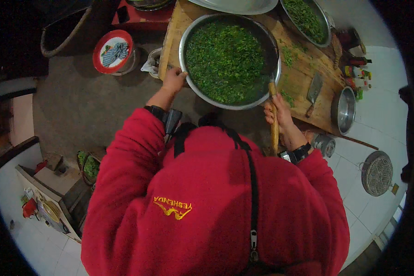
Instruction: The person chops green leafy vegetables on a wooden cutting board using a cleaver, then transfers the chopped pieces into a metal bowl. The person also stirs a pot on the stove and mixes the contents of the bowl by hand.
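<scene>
A large round metal basin full of chopped leafy greens stands at the near edge of a wooden table. At the basin's left rim is my left hand, its thumb and fingers closed on the edge. My right hand grips a wooden handle that slants up over the basin's right rim; the tool's far end is hidden among the greens. Some liquid seems to lie around the greens, though dim light makes this uncertain.
A cleaver and scattered leaf bits lie on the table's right side. Beyond them are a smaller metal bowl, a basin of greens and several bottles. A red-rimmed basin with a cloth stands at left.
</scene>
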The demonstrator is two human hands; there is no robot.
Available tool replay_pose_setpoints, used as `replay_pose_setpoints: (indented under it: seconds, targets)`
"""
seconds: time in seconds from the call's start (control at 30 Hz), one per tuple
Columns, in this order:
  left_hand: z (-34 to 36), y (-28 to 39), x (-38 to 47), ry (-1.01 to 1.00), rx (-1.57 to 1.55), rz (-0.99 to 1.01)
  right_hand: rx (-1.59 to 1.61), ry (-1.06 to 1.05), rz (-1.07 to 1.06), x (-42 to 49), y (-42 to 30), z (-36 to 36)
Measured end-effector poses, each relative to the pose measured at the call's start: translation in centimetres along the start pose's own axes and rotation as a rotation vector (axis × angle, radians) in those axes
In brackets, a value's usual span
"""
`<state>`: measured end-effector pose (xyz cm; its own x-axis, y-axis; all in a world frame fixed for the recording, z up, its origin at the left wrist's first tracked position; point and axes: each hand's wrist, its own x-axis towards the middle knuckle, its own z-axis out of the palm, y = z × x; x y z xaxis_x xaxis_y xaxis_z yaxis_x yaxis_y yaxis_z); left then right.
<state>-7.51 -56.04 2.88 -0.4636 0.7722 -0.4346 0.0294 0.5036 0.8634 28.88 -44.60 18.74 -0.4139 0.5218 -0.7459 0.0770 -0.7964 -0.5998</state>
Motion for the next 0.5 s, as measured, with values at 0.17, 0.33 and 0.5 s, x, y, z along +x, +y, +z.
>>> replay_pose_setpoints:
  seconds: [0.17,0.33,0.5]
  targets:
    - [-0.1,-0.5,0.8,0.025,0.0,-0.046,-0.328,-0.058,-0.106,-3.5,0.7,0.3]
    - [0.0,1.4,-1.0,0.023,-0.083,-0.039,-1.051,-0.025,-0.499,-4.8,2.3,0.1]
    - [-0.1,1.7,-1.2,0.045,0.005,0.01,-1.189,-0.07,-0.53,-8.3,2.6,-0.9]
